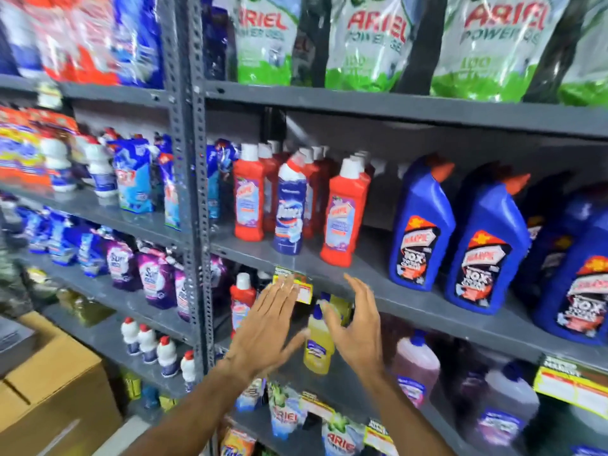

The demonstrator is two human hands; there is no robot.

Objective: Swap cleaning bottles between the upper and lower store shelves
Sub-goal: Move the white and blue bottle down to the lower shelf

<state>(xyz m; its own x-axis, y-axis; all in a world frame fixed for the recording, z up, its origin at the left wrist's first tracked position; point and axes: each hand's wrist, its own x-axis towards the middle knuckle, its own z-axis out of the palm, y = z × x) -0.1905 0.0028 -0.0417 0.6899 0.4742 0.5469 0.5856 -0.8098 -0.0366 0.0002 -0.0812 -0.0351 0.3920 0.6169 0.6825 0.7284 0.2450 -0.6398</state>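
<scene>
On the upper shelf [411, 302] a blue and white Domex bottle [290, 210] stands among red Harpic bottles [343, 213]; another red Harpic bottle [249, 197] is to its left. On the lower shelf a yellow bottle [317, 348] with a blue cap stands next to a red bottle [241, 301]. My left hand [268, 327] and my right hand [357, 327] are raised in front of the lower shelf, fingers spread, on either side of the yellow bottle. Neither hand holds anything. The right hand's fingertips overlap the yellow bottle's top.
Big blue Harpic bottles [422, 225] fill the upper shelf's right side. Ariel pouches [365, 41] hang above. Pink and purple jugs [416, 366] stand right of the yellow bottle. A perforated grey upright [192, 192] divides the racks. Cardboard boxes [56, 390] sit at lower left.
</scene>
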